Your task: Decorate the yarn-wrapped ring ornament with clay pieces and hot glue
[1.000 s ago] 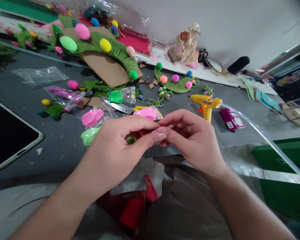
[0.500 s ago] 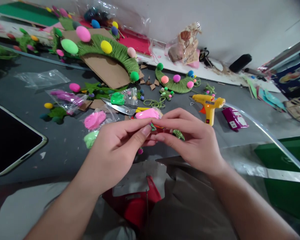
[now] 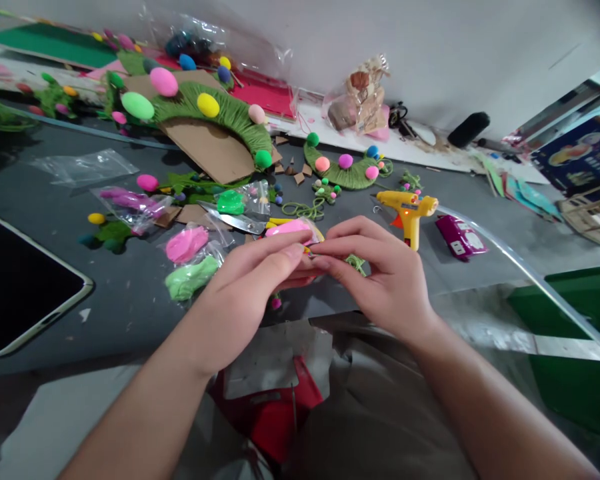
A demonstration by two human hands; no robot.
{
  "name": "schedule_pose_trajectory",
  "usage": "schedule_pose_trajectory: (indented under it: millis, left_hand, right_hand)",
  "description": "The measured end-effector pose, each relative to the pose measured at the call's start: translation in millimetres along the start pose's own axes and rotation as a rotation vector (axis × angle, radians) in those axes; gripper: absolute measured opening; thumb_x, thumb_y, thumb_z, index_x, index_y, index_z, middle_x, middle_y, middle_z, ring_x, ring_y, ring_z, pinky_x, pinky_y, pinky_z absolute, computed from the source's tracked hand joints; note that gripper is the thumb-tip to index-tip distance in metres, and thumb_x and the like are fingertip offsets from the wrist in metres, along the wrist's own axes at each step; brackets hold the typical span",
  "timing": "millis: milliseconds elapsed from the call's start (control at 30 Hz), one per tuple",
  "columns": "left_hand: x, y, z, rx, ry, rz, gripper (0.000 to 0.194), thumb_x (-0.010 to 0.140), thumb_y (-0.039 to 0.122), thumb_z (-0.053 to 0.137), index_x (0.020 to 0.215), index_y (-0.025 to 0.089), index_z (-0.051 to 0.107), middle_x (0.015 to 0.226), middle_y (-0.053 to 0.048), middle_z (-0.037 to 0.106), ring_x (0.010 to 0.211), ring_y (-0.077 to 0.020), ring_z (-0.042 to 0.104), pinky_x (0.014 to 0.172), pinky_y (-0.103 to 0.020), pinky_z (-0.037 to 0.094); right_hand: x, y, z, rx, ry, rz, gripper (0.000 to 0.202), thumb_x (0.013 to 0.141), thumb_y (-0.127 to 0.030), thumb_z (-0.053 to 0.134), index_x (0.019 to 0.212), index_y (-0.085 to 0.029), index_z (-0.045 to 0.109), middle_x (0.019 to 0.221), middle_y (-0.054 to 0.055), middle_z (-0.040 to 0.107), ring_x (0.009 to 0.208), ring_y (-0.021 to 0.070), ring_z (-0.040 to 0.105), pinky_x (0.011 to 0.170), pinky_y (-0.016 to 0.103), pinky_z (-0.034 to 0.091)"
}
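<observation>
My left hand (image 3: pixel 255 287) and my right hand (image 3: pixel 385 277) meet at their fingertips over the front of the grey table. Between the fingertips shows a tiny coloured piece (image 3: pixel 308 251), mostly hidden, and both hands are closed around it. What it is I cannot make out. Just behind my fingers lie pink clay (image 3: pixel 289 229) and scissors (image 3: pixel 240 220). Green yarn (image 3: pixel 356 264) shows beside my right fingers, and a small magenta ball (image 3: pixel 277 303) shows below my left fingers. To the left are bags of pink clay (image 3: pixel 187 244) and light green clay (image 3: pixel 193 278).
A yellow glue gun (image 3: pixel 407 210) stands right of centre, near a purple packet (image 3: pixel 460 237). Green yarn-wrapped arcs with coloured balls (image 3: pixel 230 120) lie behind. A tablet (image 3: pixel 25 287) is at the left edge. A clear tube (image 3: pixel 530 273) crosses the right side.
The view has shifted slightly. My left hand has turned a little and more of the light green clay shows. My fingertips have moved slightly around the small piece.
</observation>
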State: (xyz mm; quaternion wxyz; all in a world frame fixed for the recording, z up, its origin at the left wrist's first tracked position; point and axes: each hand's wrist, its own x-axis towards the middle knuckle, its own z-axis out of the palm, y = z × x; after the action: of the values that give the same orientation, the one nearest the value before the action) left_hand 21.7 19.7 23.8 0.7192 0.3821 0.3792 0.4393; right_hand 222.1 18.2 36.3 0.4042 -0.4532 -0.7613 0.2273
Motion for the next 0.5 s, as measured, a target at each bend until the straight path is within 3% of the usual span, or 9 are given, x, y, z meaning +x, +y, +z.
schedule_pose_trajectory:
  millis: [200, 367, 500]
  left_hand:
    - [6.6, -3.2, -3.5, 0.222, -0.079, 0.079, 0.018, 0.096, 0.042, 0.078, 0.104, 0.029, 0.087, 0.096, -0.001, 0.084, 0.092, -0.0187, 0.078, 0.085, -0.027, 0.063]
    - [9.7, -6.4, -2.4, 0.178, -0.078, 0.130, 0.009, 0.092, 0.035, 0.083, 0.096, 0.029, 0.087, 0.090, 0.000, 0.083, 0.087, -0.0149, 0.075, 0.082, -0.022, 0.060]
    - [10.4, -7.9, -3.7, 0.175, -0.030, 0.114, 0.009, 0.089, 0.035, 0.086, 0.089, 0.027, 0.086, 0.082, 0.001, 0.081, 0.076, -0.0125, 0.072, 0.069, -0.018, 0.057]
  right_hand:
    - [0.7, 0.1, -1.2, 0.058, 0.052, 0.025, 0.016, 0.096, -0.021, 0.076, 0.106, -0.029, 0.085, 0.099, 0.002, 0.074, 0.087, 0.0145, 0.067, 0.077, 0.030, 0.059]
    - [0.5, 1.8, -3.5, 0.046, 0.039, -0.035, 0.021, 0.095, -0.020, 0.078, 0.110, -0.032, 0.085, 0.101, 0.002, 0.073, 0.090, 0.0151, 0.068, 0.082, 0.032, 0.060]
    - [-0.8, 0.0, -9.5, 0.033, 0.019, -0.018, 0.018, 0.094, -0.020, 0.078, 0.107, -0.030, 0.085, 0.102, 0.002, 0.074, 0.088, 0.0146, 0.068, 0.080, 0.031, 0.060]
